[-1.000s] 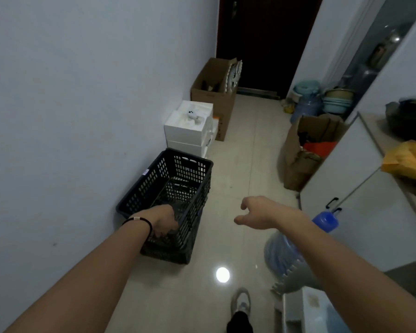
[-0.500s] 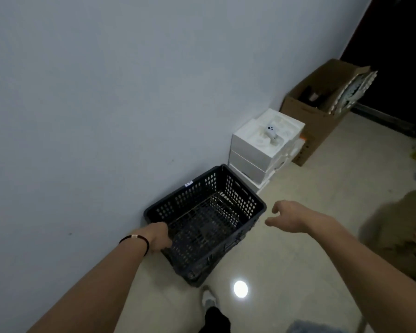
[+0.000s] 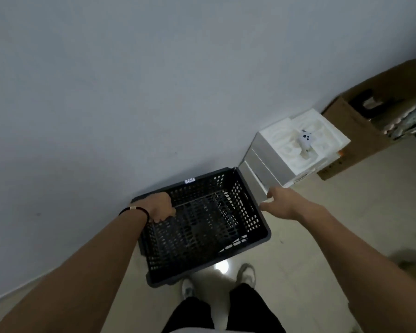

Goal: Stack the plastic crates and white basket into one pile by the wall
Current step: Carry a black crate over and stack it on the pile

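Beside the black crate (image 3: 202, 227), white foam boxes (image 3: 296, 150) touch its corner.

A black crate (image 3: 202, 227) is seen, its walls and base pierced in a regular grid of small holes, with a small white label on its far rim. A black band (image 3: 136, 210) with a pale bead is worn at the left wrist. The wall (image 3: 154, 80) is coloured a plain pale grey-blue. White foam blocks (image 3: 296, 150) are stacked beside a brown carton (image 3: 360, 131). The floor (image 3: 322, 236) is tiled in glossy beige. Black trousers (image 3: 202, 316) and pale shoes (image 3: 246, 275) are shown below.
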